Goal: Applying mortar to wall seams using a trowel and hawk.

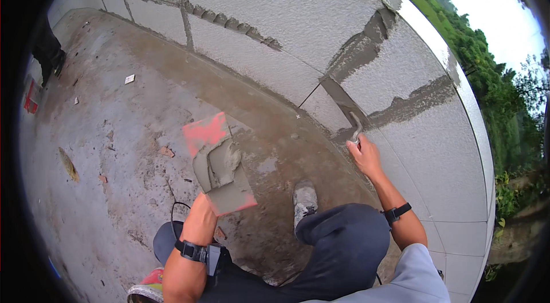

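My left hand (205,209) holds a flat pink board (204,128) from beneath, its fingers mostly hidden. A mound of grey mortar (217,165) lies on the board. My right hand (366,157) grips a narrow metal trowel (358,125) at the low wall, on a dark mortar-smeared joint (338,94) between pale textured tiles (429,160). The blade's edges are hard to make out against the mortar. Wide grey smears also run up and across the tiles to the right of the trowel.
Another person's dark-clad leg (48,51) is at the far left, near a red object (31,97). Small fragments (166,152) lie on the stained concrete floor (114,200). My shoe (305,203) is beside the wall. Greenery (492,85) shows beyond the wall's curved-looking top edge.
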`<state>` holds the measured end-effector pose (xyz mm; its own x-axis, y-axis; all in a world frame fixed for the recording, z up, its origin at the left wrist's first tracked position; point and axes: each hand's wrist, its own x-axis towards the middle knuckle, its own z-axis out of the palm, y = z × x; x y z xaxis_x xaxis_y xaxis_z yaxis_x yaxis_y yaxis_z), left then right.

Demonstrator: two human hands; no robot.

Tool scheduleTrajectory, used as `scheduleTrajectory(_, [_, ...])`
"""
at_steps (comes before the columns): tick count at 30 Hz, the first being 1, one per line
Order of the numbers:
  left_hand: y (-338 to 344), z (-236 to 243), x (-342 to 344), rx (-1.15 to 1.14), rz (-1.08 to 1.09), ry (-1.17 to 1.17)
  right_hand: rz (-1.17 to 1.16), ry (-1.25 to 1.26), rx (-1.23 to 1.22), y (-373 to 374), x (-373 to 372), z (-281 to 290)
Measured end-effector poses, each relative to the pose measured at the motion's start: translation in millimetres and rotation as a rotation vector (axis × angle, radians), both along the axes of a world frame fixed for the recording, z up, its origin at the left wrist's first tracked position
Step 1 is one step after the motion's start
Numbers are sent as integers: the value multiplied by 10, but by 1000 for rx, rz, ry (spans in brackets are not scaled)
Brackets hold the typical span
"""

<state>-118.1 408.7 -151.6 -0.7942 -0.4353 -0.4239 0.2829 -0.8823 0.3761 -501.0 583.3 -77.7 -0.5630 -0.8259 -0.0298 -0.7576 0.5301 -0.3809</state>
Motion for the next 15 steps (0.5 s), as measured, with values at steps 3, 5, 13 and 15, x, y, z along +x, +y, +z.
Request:
scheduleTrajectory(3, [-77, -75, -29, 42, 33, 27, -80, 88, -3, -266, -162, -53])
scheduleTrajectory(5, [-77, -61, -68, 36, 35, 25, -111, 116, 19, -310, -243, -67])
scheduleTrajectory(13, [-92, -90, -40, 62, 80, 64, -168, 14, 56, 16, 302, -62])
scheduleTrajectory(15, [-126, -221, -39, 96, 84, 78, -153, 5, 59, -80, 421, 12])
